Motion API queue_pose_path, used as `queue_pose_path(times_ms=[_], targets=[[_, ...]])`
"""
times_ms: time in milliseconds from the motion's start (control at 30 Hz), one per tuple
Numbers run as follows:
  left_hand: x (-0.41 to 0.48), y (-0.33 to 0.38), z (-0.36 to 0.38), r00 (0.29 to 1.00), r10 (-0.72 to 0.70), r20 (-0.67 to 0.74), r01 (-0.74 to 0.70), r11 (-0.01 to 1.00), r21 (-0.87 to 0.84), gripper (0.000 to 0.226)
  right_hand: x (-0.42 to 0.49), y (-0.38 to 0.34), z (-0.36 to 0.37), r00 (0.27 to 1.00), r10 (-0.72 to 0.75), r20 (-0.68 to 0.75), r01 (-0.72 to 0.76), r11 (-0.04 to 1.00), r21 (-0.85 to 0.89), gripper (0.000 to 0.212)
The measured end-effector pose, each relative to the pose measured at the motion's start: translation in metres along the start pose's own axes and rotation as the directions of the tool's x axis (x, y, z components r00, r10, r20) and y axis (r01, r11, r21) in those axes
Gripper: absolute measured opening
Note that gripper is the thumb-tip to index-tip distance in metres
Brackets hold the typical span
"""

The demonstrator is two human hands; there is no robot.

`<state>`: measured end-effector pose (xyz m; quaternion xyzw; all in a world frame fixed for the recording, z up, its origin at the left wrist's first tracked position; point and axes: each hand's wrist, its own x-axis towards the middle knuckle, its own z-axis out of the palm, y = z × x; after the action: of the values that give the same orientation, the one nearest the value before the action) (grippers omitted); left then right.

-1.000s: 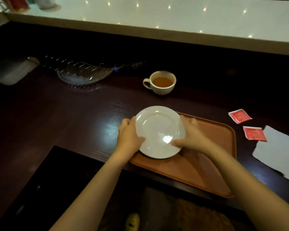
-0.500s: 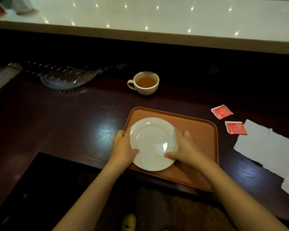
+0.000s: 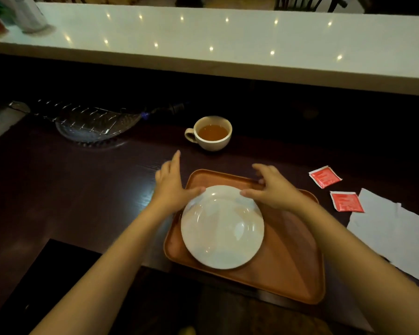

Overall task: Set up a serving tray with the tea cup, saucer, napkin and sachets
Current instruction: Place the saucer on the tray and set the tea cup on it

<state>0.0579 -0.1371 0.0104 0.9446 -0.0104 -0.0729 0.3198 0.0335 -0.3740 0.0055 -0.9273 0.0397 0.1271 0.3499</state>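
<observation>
glass dish: a clear ribbed glass dish point(image 3: 92, 126) lies far left on the dark wooden surface point(image 3: 70, 189), well apart from the work; it needs no attention.
left hand: the left hand point(image 3: 172, 184) is spread open and empty, fingers point(image 3: 176, 160) pointing towards the cup, thumb tip at the far-left rim of the saucer; whether it touches the rim i cannot tell.
saucer: the round white ceramic saucer point(image 3: 223, 228) lies flat on the left half of the tray, released by both hands. it looks settled, so the step in hand is judged to be the reach for the cup.
tea cup: the cream ceramic tea cup full of amber tea point(image 3: 212, 132) stands on the surface beyond the tray, handle turned left. best taken by the handle with the left hand, the right steadying the far wall, lifted level and slowly since the tea sits high, then lowered into the saucer's centre well.
tray: the orange-brown rectangular plastic tray point(image 3: 288, 257) has its right half bare, which suits the napkin and sachets.
right hand: the right hand point(image 3: 273, 189) hovers open with fingers loosely curled, holding nothing, over the tray's far edge.
sachets: two red paper sachets point(image 3: 324, 176) lie on the surface right of the tray.
napkin: the white paper napkin point(image 3: 392, 235) lies furthest right, off the tray.
</observation>
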Motion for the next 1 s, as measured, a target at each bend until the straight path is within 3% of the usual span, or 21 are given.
queue_pose_path(times_ms=[200,500,633,833,1000], targets=[[0.089,-0.008,-0.016,0.994,0.095,0.063,-0.090,0.993,-0.078,0.113,0.067,-0.013,-0.001,0.999,-0.030,-0.024,0.034,0.986,0.165,0.088],[0.154,-0.022,-0.007,0.969,0.131,0.209,-0.070,0.959,-0.276,0.105,0.113,-0.034,0.048,0.967,0.054,-0.247,0.048,0.921,0.387,0.093],[0.159,-0.027,0.000,0.968,0.176,0.180,-0.100,0.925,-0.365,0.091,0.119,-0.040,0.055,0.945,0.050,-0.323,0.108,0.885,0.453,0.087],[0.159,-0.031,0.008,0.965,0.249,0.088,-0.202,0.910,-0.363,0.072,0.124,-0.042,0.056,0.924,0.039,-0.381,0.142,0.889,0.435,0.081],[0.155,-0.031,0.011,0.966,0.259,0.020,-0.237,0.910,-0.341,0.070,0.122,-0.042,0.056,0.912,0.031,-0.409,0.162,0.889,0.428,0.077]])
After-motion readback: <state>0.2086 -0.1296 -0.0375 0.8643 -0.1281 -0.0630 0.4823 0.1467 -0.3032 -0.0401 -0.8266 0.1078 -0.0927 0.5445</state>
